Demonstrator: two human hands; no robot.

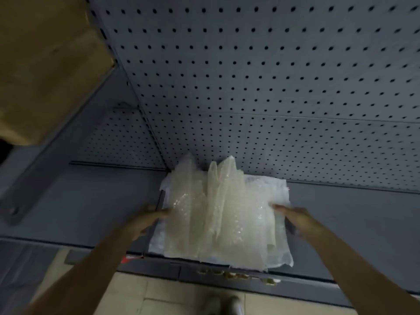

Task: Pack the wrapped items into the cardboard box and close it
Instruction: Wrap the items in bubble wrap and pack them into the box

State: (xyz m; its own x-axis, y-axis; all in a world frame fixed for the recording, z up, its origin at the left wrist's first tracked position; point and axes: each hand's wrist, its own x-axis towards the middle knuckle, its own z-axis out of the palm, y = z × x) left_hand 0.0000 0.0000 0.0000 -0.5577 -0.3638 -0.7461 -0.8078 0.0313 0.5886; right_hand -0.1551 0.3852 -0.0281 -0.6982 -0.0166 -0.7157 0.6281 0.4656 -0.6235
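A stack of bubble-wrapped items (222,214) lies on a grey metal shelf (86,201), its far side against the pegboard back wall. My left hand (145,220) grips the stack's left edge and my right hand (295,218) grips its right edge. Loose clear wrap stands up from the top of the stack. A cardboard box (45,64) sits on the shelf above, at the upper left, seen from below. What is inside the wrap is hidden.
A grey pegboard panel (272,87) forms the back wall. A slanted shelf bracket (56,160) runs at the left. The shelf's front lip (227,271) carries a price-tag rail. Beige floor tiles (159,296) and shoe tips (225,303) show below.
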